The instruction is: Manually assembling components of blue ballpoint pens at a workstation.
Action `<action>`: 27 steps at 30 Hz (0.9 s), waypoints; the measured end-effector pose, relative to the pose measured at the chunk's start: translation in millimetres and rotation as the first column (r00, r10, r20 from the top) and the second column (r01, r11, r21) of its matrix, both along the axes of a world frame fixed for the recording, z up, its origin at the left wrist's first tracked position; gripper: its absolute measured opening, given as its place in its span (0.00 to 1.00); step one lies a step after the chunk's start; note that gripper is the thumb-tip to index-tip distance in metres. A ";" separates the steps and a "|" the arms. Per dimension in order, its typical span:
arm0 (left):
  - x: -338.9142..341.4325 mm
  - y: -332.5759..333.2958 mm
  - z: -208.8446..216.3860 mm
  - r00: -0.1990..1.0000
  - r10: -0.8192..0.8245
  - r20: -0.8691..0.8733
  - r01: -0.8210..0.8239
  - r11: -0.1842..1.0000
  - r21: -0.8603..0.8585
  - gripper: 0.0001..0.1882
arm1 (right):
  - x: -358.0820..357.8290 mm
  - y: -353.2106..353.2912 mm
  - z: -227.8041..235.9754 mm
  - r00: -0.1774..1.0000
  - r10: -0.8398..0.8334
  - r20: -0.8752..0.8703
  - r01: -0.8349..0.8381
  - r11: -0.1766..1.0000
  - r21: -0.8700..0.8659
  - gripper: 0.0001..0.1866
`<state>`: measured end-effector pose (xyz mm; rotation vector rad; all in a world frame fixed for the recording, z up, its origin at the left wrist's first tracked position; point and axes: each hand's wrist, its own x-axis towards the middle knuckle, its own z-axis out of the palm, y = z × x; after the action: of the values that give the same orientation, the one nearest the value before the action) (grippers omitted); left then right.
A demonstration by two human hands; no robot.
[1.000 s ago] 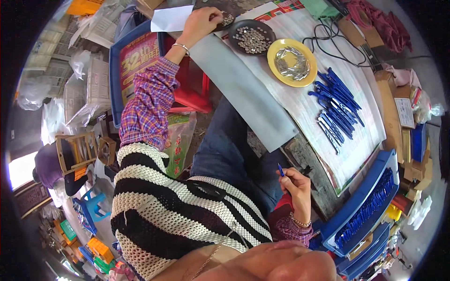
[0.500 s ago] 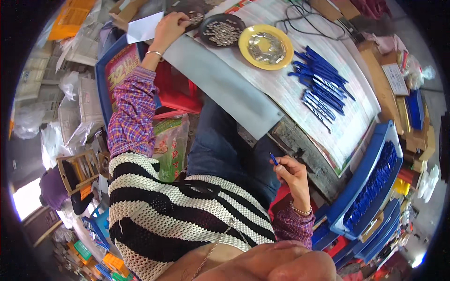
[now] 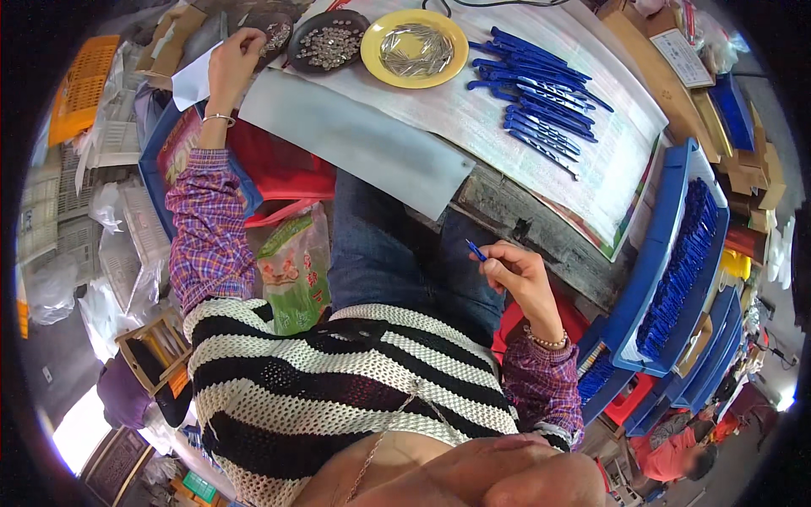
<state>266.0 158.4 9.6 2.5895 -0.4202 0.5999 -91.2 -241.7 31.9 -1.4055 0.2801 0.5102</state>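
Observation:
My left hand (image 3: pixel 236 68) reaches to the far left, its fingertips pinched together at the edge of a dark dish (image 3: pixel 277 49) of small metal parts. Whatever those fingers hold, if anything, is too small to make out. Over my lap, near the table edge, my right hand (image 3: pixel 517 272) pinches a slim blue piece (image 3: pixel 476 250) with a pale tip pointing up and left; most of it is hidden in the hand. Next to the first dish stands a black dish (image 3: pixel 296 64) of round silvery parts. A yellow plate (image 3: pixel 369 52) with thin metal pins sits to its right.
Several slim blue pieces (image 3: pixel 541 95) lie piled on the paper-covered table. A grey sheet (image 3: pixel 355 139) lies along its near edge. At the right, a blue bin (image 3: pixel 627 342) is full of similar blue pieces. A red stool (image 3: pixel 283 169) stands below my left forearm.
The view has shifted, so the table things appear farther up and left. My left hand stays at the dish's edge; my right hand still holds the slim blue piece.

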 end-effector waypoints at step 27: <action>-55.6 -44.7 38.4 0.927 -0.200 -0.317 0.024 0.876 -0.481 0.05 | 4.0 10.5 10.7 0.938 -0.117 0.328 0.207 0.944 -0.256 0.08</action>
<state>210.4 113.6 48.0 2.1202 -0.2609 0.1467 -87.2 -231.2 42.7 -1.7038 0.2205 0.1070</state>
